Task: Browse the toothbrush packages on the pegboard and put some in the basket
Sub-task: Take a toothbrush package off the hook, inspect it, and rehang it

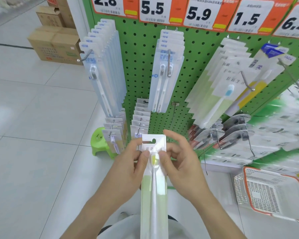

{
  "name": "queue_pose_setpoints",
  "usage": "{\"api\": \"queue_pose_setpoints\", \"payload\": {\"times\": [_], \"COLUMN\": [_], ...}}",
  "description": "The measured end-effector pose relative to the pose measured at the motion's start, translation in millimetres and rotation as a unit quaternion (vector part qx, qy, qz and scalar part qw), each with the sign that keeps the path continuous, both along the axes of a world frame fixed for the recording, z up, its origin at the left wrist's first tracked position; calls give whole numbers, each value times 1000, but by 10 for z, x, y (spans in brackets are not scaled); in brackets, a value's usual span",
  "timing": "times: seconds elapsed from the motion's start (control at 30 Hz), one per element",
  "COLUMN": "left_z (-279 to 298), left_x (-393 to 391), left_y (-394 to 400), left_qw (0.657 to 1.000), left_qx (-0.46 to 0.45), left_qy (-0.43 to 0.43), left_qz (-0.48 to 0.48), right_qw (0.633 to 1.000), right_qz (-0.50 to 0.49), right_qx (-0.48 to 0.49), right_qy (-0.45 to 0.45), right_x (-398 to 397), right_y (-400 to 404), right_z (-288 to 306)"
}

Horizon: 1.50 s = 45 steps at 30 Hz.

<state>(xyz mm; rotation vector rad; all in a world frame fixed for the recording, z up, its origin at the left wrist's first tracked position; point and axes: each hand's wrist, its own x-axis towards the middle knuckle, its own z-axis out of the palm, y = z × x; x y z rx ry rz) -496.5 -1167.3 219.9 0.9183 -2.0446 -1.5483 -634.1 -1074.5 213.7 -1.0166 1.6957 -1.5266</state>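
Observation:
A long toothbrush package [154, 187] with a pale green card and a yellow-bristled brush is upright in front of me. My left hand [128, 168] pinches its upper left edge, and my right hand [181, 163] pinches its upper right edge. Behind it stands the green pegboard [140, 69] with rows of toothbrush packages [166, 69] hanging on metal hooks. The white basket [269, 190] with a red rim sits on the floor at lower right, with nothing visible inside it.
Price tags [155, 9] line the top of the pegboard. A small green stool [100, 142] stands by the board's foot. Cardboard boxes [55, 44] are stacked at upper left. White floor tiles spread out to the left.

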Motion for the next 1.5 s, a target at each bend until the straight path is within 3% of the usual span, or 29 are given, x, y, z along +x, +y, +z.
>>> {"api": "queue_pose_setpoints", "payload": {"times": [0.13, 0.3, 0.53, 0.8, 0.93, 1.2, 1.37, 1.5], "left_z": [-46, 28, 8, -43, -67, -123, -98, -46], "left_x": [-26, 8, 34, 9, 57, 84, 136, 160], "left_y": [37, 100, 57, 46, 158, 249, 269, 283], "left_qw": [998, 999, 994, 993, 992, 991, 988, 983], "left_qx": [-50, 24, 108, 116, 114, 122, 131, 169], "left_qy": [-29, -22, 4, -11, -49, -41, -79, -70], "left_qz": [25, -30, -12, 24, 31, 40, 2, 14], "right_qw": [999, 996, 991, 991, 991, 981, 968, 972], "right_qz": [29, 8, -10, 24, -9, -75, -120, -57], "right_qx": [21, 11, 11, 72, 58, 35, 15, 15], "right_qy": [-35, -89, -134, -112, -117, -177, -219, -226], "right_x": [15, -44, 45, 23, 19, 113, 130, 117], "right_y": [33, 50, 56, 34, 60, 104, 61, 77], "right_z": [7, -56, -161, -109, -107, -269, -323, -317]}}
